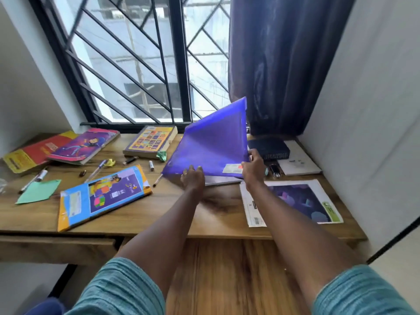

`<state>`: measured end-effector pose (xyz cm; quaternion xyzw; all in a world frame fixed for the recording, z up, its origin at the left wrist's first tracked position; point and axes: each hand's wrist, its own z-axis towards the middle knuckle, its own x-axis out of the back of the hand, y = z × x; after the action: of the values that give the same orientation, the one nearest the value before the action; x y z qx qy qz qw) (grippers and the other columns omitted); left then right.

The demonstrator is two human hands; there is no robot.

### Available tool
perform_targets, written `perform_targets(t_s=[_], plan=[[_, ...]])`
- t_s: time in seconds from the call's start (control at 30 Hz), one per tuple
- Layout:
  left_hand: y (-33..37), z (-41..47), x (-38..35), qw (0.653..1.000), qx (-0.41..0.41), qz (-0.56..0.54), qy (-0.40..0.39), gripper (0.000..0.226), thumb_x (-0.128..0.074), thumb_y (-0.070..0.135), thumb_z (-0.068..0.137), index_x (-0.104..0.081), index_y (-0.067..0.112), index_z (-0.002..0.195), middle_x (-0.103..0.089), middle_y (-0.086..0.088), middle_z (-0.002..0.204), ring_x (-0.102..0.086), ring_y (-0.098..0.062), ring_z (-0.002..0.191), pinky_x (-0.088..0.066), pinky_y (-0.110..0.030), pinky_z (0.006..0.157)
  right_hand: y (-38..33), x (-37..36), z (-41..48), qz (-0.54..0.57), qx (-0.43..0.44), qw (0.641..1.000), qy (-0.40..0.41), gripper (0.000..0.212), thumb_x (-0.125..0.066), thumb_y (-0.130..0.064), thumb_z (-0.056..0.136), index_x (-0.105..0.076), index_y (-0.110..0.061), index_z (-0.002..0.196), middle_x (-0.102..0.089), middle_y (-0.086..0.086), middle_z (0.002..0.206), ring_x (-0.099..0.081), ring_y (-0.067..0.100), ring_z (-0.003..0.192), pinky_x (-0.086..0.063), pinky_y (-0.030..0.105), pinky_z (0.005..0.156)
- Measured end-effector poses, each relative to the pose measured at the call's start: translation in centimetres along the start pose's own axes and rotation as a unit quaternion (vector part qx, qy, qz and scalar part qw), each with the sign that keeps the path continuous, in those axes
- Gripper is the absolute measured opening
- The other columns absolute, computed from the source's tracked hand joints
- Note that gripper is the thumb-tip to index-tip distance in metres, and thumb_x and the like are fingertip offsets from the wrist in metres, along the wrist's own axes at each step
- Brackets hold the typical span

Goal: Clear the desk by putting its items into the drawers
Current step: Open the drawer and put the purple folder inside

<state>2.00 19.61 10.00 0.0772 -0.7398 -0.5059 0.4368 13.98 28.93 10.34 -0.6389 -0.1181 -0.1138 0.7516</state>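
A translucent purple plastic folder [211,144] is tilted up off the wooden desk [204,214], its far corner raised toward the window. My right hand [254,167] grips its right edge near a white and red label. My left hand [193,178] holds its lower front edge, fingers curled onto it. A grey sheet or thin book [221,180] lies flat just under the folder. Books, pens and papers are scattered over the desk.
On the left lie a red-yellow book [29,153], a purple comic-cover book [86,145], a blue-orange notebook [102,196], a green paper [38,192] and several pens. A thick colourful book [151,140] sits by the window. A dark box [269,148], white booklet [300,161] and purple printed sheet [293,201] lie right. A drawer front [56,247] sits below left.
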Motion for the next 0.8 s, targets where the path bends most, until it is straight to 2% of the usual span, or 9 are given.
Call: perform_targets(t_s=[0.13,0.23,0.3,0.37,0.43,0.5,0.63,0.7,0.8], plan=[[0.9,-2.2,4.3,0.966,0.022,-0.256,0.027,0.039,-0.036,0.022,0.099,-0.054,-0.004,0.122,-0.054,-0.022,0.128,-0.05,-0.035,0.119,-0.037,-0.042,0.103,-2.7,2.5,-4.0,-0.018,0.148,0.987,0.06,0.026,-0.051,0.005,0.082,-0.062,-0.003,0.105,-0.069,0.021,0.095,-0.063,0.039,0.087,-0.046,0.041,0.076],[1.4,-5.3,8.2,0.884,0.05,-0.465,-0.015,0.05,-0.035,0.04,0.1,-0.045,0.007,0.136,-0.052,-0.009,0.125,-0.054,-0.026,0.109,-0.036,-0.034,0.1,-3.9,4.9,-7.9,-0.03,0.27,0.959,0.081,0.029,-0.051,0.007,0.085,-0.064,-0.002,0.11,-0.07,0.021,0.091,-0.066,0.038,0.078,-0.049,0.036,0.067],[0.0,-6.9,11.0,0.808,0.081,-0.58,-0.063,0.058,-0.035,0.06,0.092,-0.042,0.018,0.13,-0.048,-0.01,0.119,-0.055,-0.027,0.09,-0.041,-0.037,0.092,-4.4,6.7,-10.4,-0.079,0.404,0.907,0.087,0.04,-0.053,0.015,0.076,-0.064,-0.003,0.109,-0.072,0.019,0.093,-0.069,0.035,0.076,-0.052,0.033,0.061],[-1.5,-8.3,13.4,0.762,0.07,-0.636,-0.103,0.073,-0.042,0.072,0.081,-0.045,0.017,0.13,-0.055,-0.015,0.11,-0.058,-0.033,0.094,-0.046,-0.044,0.089,-4.1,8.2,-12.0,-0.139,0.546,0.822,0.087,0.053,-0.057,0.021,0.064,-0.057,-0.007,0.109,-0.073,0.018,0.096,-0.072,0.032,0.075,-0.056,0.033,0.058],[-2.6,-10.8,15.4,0.752,0.02,-0.644,-0.139,0.077,-0.05,0.077,0.068,-0.067,0.014,0.109,-0.069,-0.012,0.098,-0.069,-0.03,0.089,-0.056,-0.04,0.078,-3.1,9.6,-13.6,-0.153,0.627,0.762,0.054,0.043,-0.05,0.018,0.076,-0.051,-0.011,0.108,-0.072,0.018,0.1,-0.071,0.032,0.082,-0.059,0.035,0.06],[-3.8,-12.7,16.5,0.766,-0.01,-0.621,-0.167,0.071,-0.04,0.073,0.073,-0.075,0.011,0.085,-0.075,-0.009,0.082,-0.073,-0.024,0.072,-0.059,-0.036,0.062,-1.5,11.2,-15.5,-0.177,0.668,0.722,0.014,0.029,-0.038,0.006,0.089,-0.05,-0.013,0.108,-0.072,0.017,0.102,-0.071,0.032,0.089,-0.06,0.034,0.06],[-6.8,-15.7,16.7,0.844,0.056,-0.496,-0.196,0.025,-0.06,0.025,0.082,-0.073,0.005,0.074,-0.072,-0.008,0.065,-0.071,-0.022,0.056,-0.056,-0.029,0.063,1.9,13.7,-19.1,-0.276,0.698,0.661,-0.015,0.02,-0.035,-0.013,0.097,-0.05,-0.017,0.109,-0.073,0.008,0.105,-0.071,0.026,0.092,-0.06,0.031,0.064],[-8.3,-17.1,16.4,0.853,0.104,-0.473,-0.192,0.028,-0.043,0.008,0.089,-0.069,0.002,0.079,-0.072,-0.01,0.063,-0.069,-0.023,0.053,-0.058,-0.029,0.057,3.3,14.6,-21.0,-0.286,0.662,0.692,-0.049,0.028,-0.028,-0.027,0.102,-0.05,-0.018,0.116,-0.073,0.005,0.106,-0.071,0.024,0.096,-0.058,0.031,0.073],[-9.8,-19.4,16.0,0.834,0.116,-0.503,-0.193,0.027,-0.038,0.002,0.088,-0.065,-0.001,0.09,-0.073,-0.014,0.071,-0.07,-0.028,0.059,-0.06,-0.036,0.057,4.1,16.2,-24.1,-0.262,0.394,0.862,-0.183,0.069,-0.023,-0.068,0.089,-0.044,-0.024,0.138,-0.066,0.001,0.122,-0.061,0.021,0.114,-0.046,0.029,0.094]])
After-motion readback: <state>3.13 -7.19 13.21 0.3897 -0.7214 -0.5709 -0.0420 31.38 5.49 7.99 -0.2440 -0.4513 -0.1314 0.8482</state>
